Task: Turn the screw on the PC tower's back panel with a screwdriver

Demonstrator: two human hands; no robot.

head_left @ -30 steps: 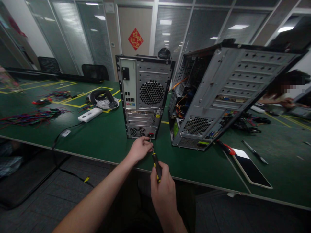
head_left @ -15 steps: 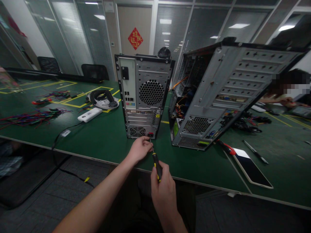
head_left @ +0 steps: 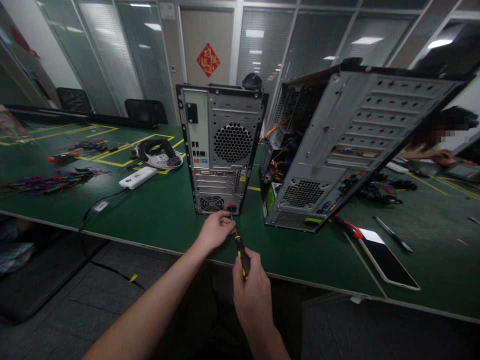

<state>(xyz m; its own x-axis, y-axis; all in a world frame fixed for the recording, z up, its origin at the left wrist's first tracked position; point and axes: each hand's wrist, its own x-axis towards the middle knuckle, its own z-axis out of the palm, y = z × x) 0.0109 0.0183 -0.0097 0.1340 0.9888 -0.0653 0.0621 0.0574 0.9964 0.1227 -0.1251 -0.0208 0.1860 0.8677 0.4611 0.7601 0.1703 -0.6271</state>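
My right hand [head_left: 255,285] is wrapped round the black-and-yellow handle of a screwdriver [head_left: 240,252]. Its thin shaft points up and away, with the tip at the bottom edge of a computer tower's [head_left: 225,172] rear panel, just under the red switch by the power socket. At the shaft near the tip, the fingers of my left hand [head_left: 216,231] are pinched together; whether a screw is also between them is too small to see. The tower stands upright with its fan grille and ports facing me.
A second, larger tower [head_left: 318,150] stands to the right, its side open. Near the front edge lie a phone [head_left: 390,262], red-handled pliers [head_left: 348,227] and a pen [head_left: 393,235]. Leftward are a white power bank [head_left: 138,177], a headset [head_left: 159,152] and wire bundles [head_left: 52,181]. Another person [head_left: 437,145] sits far right.
Both hands and the screwdriver hold nearly the same place at the tower's lower edge. Only a slight shift of the camera shows.
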